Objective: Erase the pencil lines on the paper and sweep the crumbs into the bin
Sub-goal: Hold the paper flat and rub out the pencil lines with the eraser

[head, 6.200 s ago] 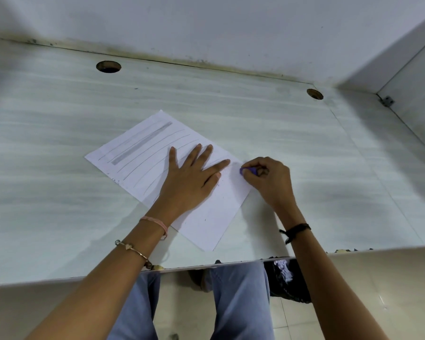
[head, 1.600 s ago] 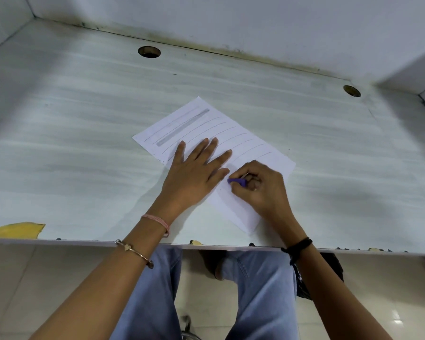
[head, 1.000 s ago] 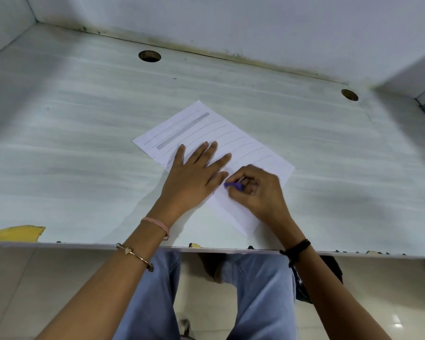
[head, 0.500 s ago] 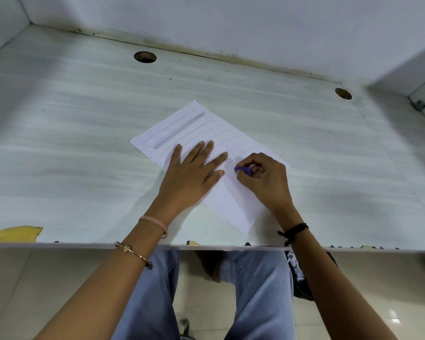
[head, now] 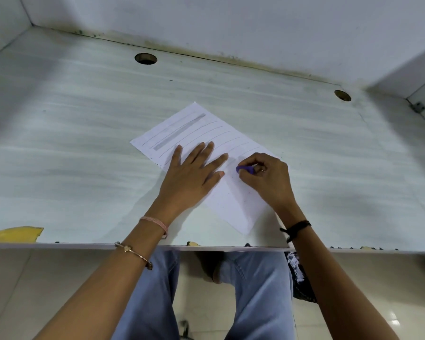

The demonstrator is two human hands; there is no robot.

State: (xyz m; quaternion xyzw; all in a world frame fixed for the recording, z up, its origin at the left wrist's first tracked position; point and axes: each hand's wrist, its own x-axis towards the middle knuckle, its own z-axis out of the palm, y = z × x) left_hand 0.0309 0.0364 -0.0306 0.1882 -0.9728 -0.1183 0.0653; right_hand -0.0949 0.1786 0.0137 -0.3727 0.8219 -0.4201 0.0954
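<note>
Pinching purple eraser (head: 245,169) in right hand (head: 268,180), left hand (head: 192,175) flat on paper (head: 233,204).

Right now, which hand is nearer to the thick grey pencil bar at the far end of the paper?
Left. The left hand lies flat on the paper, fingertips just below the grey bar. The right hand, holding the purple eraser, is farther along the sheet.
</note>
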